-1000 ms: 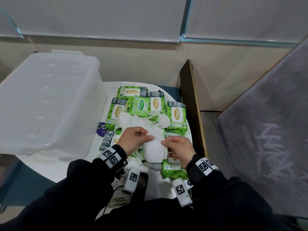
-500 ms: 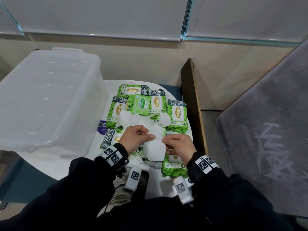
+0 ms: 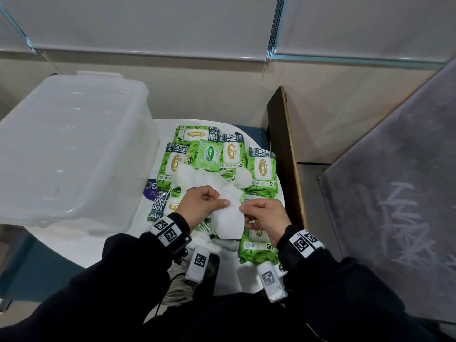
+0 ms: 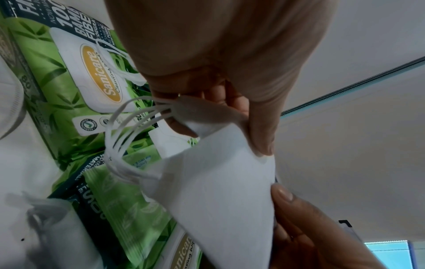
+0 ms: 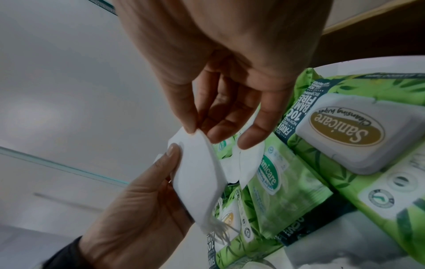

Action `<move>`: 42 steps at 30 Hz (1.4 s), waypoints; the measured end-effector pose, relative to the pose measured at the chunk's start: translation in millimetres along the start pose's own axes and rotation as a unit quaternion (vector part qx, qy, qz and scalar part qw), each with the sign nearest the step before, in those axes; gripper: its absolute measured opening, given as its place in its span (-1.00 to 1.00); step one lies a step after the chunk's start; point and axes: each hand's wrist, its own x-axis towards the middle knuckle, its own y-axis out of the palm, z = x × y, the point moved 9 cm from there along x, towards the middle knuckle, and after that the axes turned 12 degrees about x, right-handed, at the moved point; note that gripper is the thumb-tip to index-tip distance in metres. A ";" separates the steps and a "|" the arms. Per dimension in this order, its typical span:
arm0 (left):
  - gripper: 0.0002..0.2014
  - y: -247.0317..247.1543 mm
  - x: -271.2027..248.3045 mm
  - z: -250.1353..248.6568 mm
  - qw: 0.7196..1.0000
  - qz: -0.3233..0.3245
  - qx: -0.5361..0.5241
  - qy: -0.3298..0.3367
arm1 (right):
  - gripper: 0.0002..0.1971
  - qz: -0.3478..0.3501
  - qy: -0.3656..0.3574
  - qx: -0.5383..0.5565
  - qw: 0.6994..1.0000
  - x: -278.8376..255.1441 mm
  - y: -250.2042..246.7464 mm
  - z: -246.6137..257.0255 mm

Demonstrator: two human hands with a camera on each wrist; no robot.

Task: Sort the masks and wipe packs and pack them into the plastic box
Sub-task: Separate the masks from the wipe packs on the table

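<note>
Both hands hold a small stack of folded white masks (image 3: 228, 219) above the round table. My left hand (image 3: 201, 206) grips the stack (image 4: 220, 191) with thumb on top, ear loops (image 4: 124, 145) hanging out beside its fingers. My right hand (image 3: 262, 213) pinches the stack's edge (image 5: 195, 174) between thumb and forefinger. More white masks (image 3: 195, 178) lie on the green Sanicare wipe packs (image 3: 261, 169) spread over the table. The clear plastic box (image 3: 69, 149) stands at the left with its lid on.
A white round table (image 3: 74, 245) carries everything. A dark wooden panel (image 3: 283, 149) stands on edge along the table's right side, with a grey board (image 3: 394, 193) further right. The wall and a window frame run behind. A grey mask (image 3: 228, 244) lies near the table's front.
The hands have stayed nearly in place with the mask stack; the right hand's fingers have shifted slightly along its edge.
</note>
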 end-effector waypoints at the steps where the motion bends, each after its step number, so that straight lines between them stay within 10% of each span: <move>1: -0.72 -0.1 0.4 0.4 1.000 0.000 0.001 -0.001 | -0.99 0.001 0.001 -0.001 1.000 0.0 -0.1 0.2; 18: -0.77 -0.3 7.9 27.8 0.979 0.110 0.162 -0.059 | -0.94 -0.052 0.054 0.023 0.997 12.0 -25.1 -25.8; 28: -0.83 -8.8 23.9 46.9 0.961 0.058 0.239 -0.128 | -0.92 -0.120 0.095 -0.037 0.988 32.1 -49.2 -56.8; 42: -0.77 -23.2 42.3 42.5 0.933 -0.037 0.354 -0.048 | -0.87 -0.145 0.108 -0.098 0.979 42.7 -63.3 -54.0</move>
